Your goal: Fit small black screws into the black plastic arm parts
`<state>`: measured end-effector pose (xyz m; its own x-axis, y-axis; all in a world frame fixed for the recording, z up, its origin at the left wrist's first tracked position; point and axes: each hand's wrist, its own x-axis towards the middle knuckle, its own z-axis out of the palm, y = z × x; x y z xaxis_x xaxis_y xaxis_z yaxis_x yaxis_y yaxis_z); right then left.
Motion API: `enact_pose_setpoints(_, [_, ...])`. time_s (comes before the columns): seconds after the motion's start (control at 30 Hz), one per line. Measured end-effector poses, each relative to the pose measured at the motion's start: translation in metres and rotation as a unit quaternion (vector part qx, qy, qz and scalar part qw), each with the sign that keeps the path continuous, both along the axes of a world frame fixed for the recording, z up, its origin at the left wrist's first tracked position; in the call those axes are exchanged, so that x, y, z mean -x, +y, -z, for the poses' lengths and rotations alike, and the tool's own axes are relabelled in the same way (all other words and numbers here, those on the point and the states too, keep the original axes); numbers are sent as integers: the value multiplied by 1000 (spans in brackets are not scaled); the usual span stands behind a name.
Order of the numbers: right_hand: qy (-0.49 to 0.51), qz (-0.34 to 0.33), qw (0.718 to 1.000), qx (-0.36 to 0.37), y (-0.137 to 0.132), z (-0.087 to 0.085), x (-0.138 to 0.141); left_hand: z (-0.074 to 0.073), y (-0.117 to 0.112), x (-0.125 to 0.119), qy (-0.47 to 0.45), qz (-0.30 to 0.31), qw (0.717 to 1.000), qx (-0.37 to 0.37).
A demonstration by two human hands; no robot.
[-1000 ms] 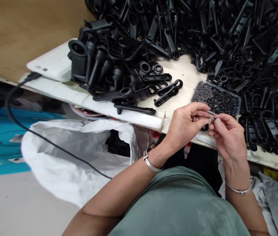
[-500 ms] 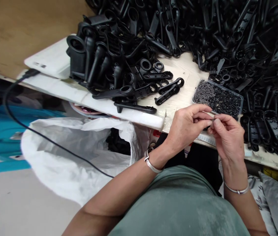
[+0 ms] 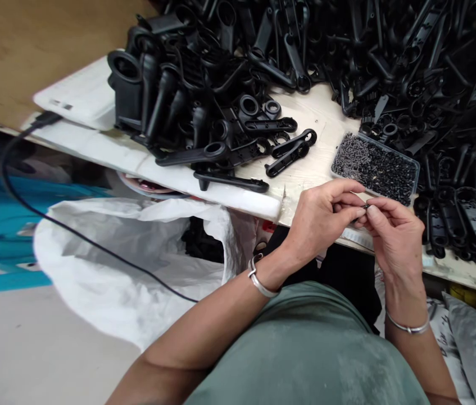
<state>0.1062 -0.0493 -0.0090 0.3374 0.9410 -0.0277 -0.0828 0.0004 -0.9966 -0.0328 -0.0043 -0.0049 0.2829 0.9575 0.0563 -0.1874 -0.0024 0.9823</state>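
My left hand (image 3: 320, 216) and my right hand (image 3: 395, 225) meet fingertip to fingertip over the table's front edge. Between their pinched thumbs and forefingers is a tiny dark piece (image 3: 365, 206), too small to name and mostly covered by the fingers. Just beyond the hands sits a clear plastic box (image 3: 417, 179). Small greyish metal pieces (image 3: 353, 154) fill its left part, and small black pieces (image 3: 391, 173) its right part.
Black plastic arm-shaped parts (image 3: 290, 152) are heaped across the back, left and right of the table (image 3: 317, 109). At the left lies a white device (image 3: 77, 95) with a black cable (image 3: 107, 250). A white sack (image 3: 94, 264) stands open below the edge, black parts inside.
Both hands keep the same pinch around the tiny piece, with only slight finger movement. The right hand has shifted a little to the right. The view has moved slightly.
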Motion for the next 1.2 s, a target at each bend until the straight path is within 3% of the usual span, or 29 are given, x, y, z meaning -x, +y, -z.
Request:
enact_pose_setpoints(0.17, [-81,13,996,-14,-4,0,-1,-1,-2,1,32,-13,999,-24])
enact_pose_setpoints(0.4, [-215,31,976,-3,-11,-13,6,0,-4,3,63,-10,997,-46])
enact_pose_setpoints(0.6, [-337,31,941,-23,-6,-9,2,0,-2,9,101,8,991,-89])
enact_pose_setpoints(0.7, [-363,39,931,-18,-6,-8,-4,-2,-2,20,172,19,970,-168])
enact_pose_setpoints(0.8, [-382,49,923,-7,-8,-9,-12,0,-1,34,303,27,911,-280])
enact_pose_setpoints(0.9, [-440,28,897,0,-12,-7,-19,7,-2,41,377,61,872,-307])
enact_pose_setpoints(1.2, [-575,-51,815,-48,-18,-9,-13,23,-13,37,326,16,885,-332])
